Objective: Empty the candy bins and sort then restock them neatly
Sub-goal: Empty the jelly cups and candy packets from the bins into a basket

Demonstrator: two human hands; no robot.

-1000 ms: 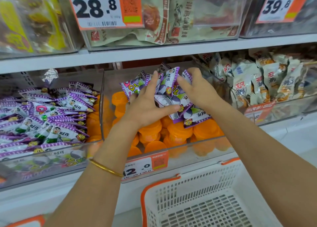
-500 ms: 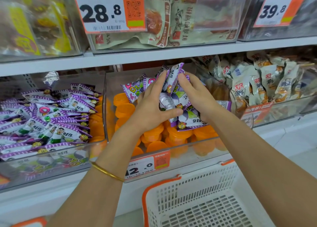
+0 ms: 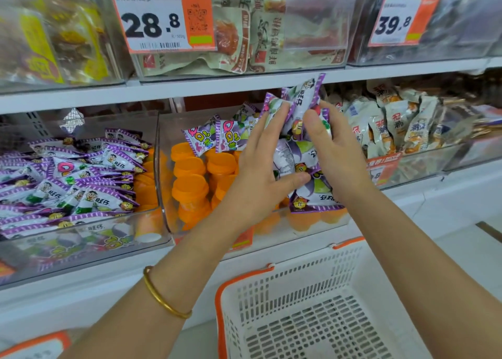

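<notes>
My left hand [image 3: 260, 174] and my right hand [image 3: 336, 157] together clasp a bundle of purple-and-white candy packets [image 3: 301, 130] above the middle clear bin [image 3: 163, 168]. The packets stick up between my palms and hang down below them. Two more purple packets [image 3: 217, 137] lie at the back of this bin on top of orange jelly cups [image 3: 190, 185]. The left clear bin [image 3: 81, 250] is full of the same purple packets [image 3: 68, 185]. A white basket with an orange rim [image 3: 312, 304] stands below my hands, with nothing visible inside it.
The right bin [image 3: 423, 163] holds white-and-orange snack packets [image 3: 394, 122]. Bins with larger bags and price tags [image 3: 152, 16] stand on the shelf above. Another orange-rimmed basket corner [image 3: 32, 345] shows at the bottom left.
Both hands have squeezed the purple packets closer together and lifted the bundle up from the orange cups in the middle bin.
</notes>
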